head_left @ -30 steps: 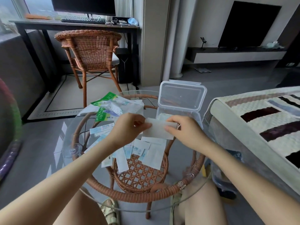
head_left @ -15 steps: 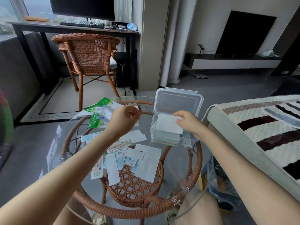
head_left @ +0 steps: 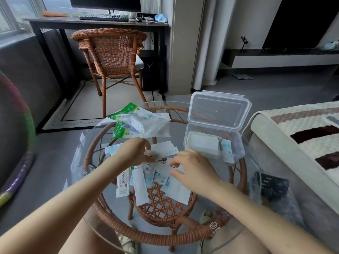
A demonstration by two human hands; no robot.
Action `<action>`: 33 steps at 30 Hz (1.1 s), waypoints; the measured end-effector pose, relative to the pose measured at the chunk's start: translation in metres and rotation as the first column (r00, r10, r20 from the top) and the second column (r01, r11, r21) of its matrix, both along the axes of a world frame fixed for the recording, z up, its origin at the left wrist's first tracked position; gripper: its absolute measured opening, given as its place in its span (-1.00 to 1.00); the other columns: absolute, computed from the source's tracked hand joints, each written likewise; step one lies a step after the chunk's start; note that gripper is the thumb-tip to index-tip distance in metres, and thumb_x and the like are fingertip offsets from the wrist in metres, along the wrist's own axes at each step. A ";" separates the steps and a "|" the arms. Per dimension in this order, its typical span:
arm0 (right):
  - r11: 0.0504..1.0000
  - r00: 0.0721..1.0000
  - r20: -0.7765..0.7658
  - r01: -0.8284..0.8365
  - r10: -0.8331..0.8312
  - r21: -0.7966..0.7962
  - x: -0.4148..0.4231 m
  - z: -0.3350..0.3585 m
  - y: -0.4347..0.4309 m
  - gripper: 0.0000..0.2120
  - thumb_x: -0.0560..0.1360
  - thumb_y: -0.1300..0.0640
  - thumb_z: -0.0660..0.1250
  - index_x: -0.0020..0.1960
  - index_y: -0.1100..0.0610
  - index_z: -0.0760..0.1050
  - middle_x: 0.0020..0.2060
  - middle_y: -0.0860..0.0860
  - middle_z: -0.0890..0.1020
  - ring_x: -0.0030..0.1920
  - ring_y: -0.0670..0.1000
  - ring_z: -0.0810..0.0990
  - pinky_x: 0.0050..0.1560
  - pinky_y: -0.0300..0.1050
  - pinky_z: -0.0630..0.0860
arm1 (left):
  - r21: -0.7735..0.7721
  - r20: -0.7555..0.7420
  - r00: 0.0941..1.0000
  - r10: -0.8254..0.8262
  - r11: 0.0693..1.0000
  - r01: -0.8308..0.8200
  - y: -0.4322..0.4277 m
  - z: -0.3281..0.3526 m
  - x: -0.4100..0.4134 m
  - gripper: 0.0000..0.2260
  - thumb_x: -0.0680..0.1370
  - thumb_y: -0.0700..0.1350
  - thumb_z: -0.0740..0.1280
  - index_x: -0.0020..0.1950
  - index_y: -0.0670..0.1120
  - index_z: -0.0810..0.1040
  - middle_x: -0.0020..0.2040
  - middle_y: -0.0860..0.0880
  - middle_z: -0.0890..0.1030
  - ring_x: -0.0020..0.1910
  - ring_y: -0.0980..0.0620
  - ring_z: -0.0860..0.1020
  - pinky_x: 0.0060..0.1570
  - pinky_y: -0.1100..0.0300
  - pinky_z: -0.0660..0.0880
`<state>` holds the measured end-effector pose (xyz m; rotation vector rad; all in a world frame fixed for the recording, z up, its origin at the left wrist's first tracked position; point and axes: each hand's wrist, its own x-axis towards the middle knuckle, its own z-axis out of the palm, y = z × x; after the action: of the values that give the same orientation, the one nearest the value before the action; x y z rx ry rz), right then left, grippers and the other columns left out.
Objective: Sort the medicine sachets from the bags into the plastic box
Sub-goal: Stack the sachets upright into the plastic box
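White sachet's now in the box; my right hand is back, fingers spread, left hand pinching loose sachets on the counter.

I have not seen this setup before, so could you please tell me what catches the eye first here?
Both hands, left hand and right hand, reach into loose sachets scattered mid glass table. Behind the right hand stands the clear plastic box, lid up, sachets already inside. Green-printed bags lie at the table's far side.

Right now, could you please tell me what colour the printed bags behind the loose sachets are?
Green and white on the bags, best seen in the head view.
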<state>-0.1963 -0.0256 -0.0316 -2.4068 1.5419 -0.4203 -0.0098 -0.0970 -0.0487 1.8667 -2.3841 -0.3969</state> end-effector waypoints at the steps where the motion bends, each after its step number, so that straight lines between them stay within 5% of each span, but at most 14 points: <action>1: 0.999 1.000 -0.001 0.013 -0.013 0.034 0.008 -0.005 0.007 -0.71 0.52 -0.07 0.28 0.12 0.06 0.59 0.02 -0.05 0.61 0.08 -0.02 0.47 0.06 -0.20 0.32 | 0.022 -0.024 1.000 0.003 1.000 -0.003 -0.001 0.000 -0.001 -0.64 0.44 0.01 0.41 0.17 -0.12 0.55 0.05 -0.08 0.63 0.00 -0.05 0.58 -0.01 0.16 0.48; 5: 0.975 0.981 -0.028 0.195 -0.193 0.107 0.048 -0.019 0.026 -0.61 0.45 -0.25 0.27 -0.15 0.10 0.50 -0.17 0.02 0.57 -0.08 0.07 0.50 -0.13 -0.08 0.35 | 0.077 -0.060 0.998 0.011 0.997 -0.006 -0.007 -0.001 -0.001 -0.73 0.43 -0.05 0.43 0.06 -0.14 0.58 -0.01 -0.09 0.65 -0.04 -0.05 0.59 -0.03 0.17 0.50; 10: 0.944 0.955 -0.117 0.288 -0.272 0.163 0.083 -0.030 0.035 -0.51 0.46 -0.22 0.29 0.13 0.19 0.49 0.11 0.09 0.59 0.14 0.11 0.52 0.03 -0.07 0.42 | 0.056 -0.090 0.995 0.040 0.998 -0.035 -0.006 0.004 0.000 -0.78 0.45 -0.07 0.41 -0.01 -0.20 0.63 -0.03 -0.12 0.66 -0.15 -0.04 0.56 -0.14 0.17 0.48; 13: 0.923 0.943 -0.097 0.332 -0.319 0.195 0.088 -0.034 0.034 -0.58 0.49 -0.16 0.30 0.12 0.17 0.51 0.11 0.07 0.60 0.12 0.10 0.55 -0.04 -0.11 0.41 | 0.045 -0.194 0.973 0.123 0.992 -0.117 0.000 0.016 0.010 -0.75 0.45 0.00 0.42 -0.07 -0.18 0.65 -0.13 -0.07 0.66 -0.26 0.03 0.51 -0.28 0.23 0.46; 15: 0.916 0.935 -0.082 0.353 -0.344 0.192 0.090 -0.033 0.036 -0.62 0.49 -0.13 0.31 0.08 0.17 0.53 0.08 0.06 0.62 0.08 0.09 0.57 -0.12 -0.13 0.36 | 0.108 -0.323 0.915 0.243 0.970 -0.220 0.008 0.026 0.022 -0.75 0.44 0.02 0.42 -0.11 -0.17 0.65 -0.23 -0.02 0.61 -0.32 0.08 0.46 -0.38 0.27 0.38; 20: 0.896 0.906 -0.049 0.423 -0.421 0.131 0.097 -0.033 0.047 -0.72 0.53 0.03 0.30 0.14 0.19 0.47 0.11 0.09 0.57 0.12 0.10 0.52 0.00 -0.09 0.45 | 0.321 -0.598 0.596 0.536 0.841 -0.434 0.040 0.026 0.060 -0.75 0.42 -0.19 0.45 -0.02 -0.33 0.56 -0.37 0.00 0.55 -0.48 0.11 0.42 -0.57 0.36 0.39; 24: 0.874 0.881 -0.030 0.472 -0.472 0.115 0.103 -0.034 0.052 -0.82 0.54 0.21 0.25 0.13 0.19 0.46 0.10 0.09 0.58 0.09 0.10 0.55 -0.02 -0.11 0.48 | 0.340 -0.533 0.618 0.579 0.815 -0.470 0.064 0.003 0.062 -0.89 0.41 -0.26 0.45 -0.27 -0.28 0.58 -0.63 0.12 0.51 -0.35 -0.03 0.61 -0.25 0.12 0.63; 28: 0.818 0.841 0.023 0.518 -0.540 0.249 0.100 -0.034 0.047 -0.96 0.49 0.16 0.34 -0.11 0.10 0.47 -0.06 0.07 0.63 -0.11 0.09 0.56 -0.22 -0.15 0.41 | 0.226 -0.452 0.702 0.550 0.832 -0.506 0.060 -0.012 0.054 -0.82 0.38 -0.15 0.49 -0.19 -0.27 0.64 -0.32 -0.14 0.67 -0.35 -0.02 0.65 -0.22 0.06 0.64; 30: 0.786 0.815 0.090 0.514 -0.572 0.345 0.095 -0.036 0.043 -0.85 0.45 0.12 0.39 -0.23 0.09 0.44 -0.24 0.05 0.59 -0.22 0.08 0.55 -0.31 -0.23 0.36 | 0.146 -0.396 0.759 0.518 0.851 -0.505 0.062 -0.013 0.051 -0.82 0.39 -0.14 0.48 -0.17 -0.25 0.64 -0.29 -0.11 0.66 -0.32 -0.01 0.65 -0.23 0.09 0.63; 33: 0.764 0.728 0.319 0.422 -0.607 0.488 0.095 -0.028 0.038 -0.86 0.40 0.10 0.45 -0.15 0.18 0.62 -0.17 0.07 0.67 -0.06 0.08 0.64 -0.17 -0.21 0.45 | 0.083 -0.363 0.789 0.496 0.861 -0.502 0.065 -0.014 0.051 -0.84 0.40 -0.14 0.45 -0.19 -0.25 0.62 -0.30 -0.11 0.66 -0.33 -0.03 0.64 -0.24 0.08 0.62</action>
<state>-0.1009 0.0124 -0.0597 -1.3987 1.8396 -0.6678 0.0416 -0.0321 -0.0625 2.0876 -1.5674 -0.6058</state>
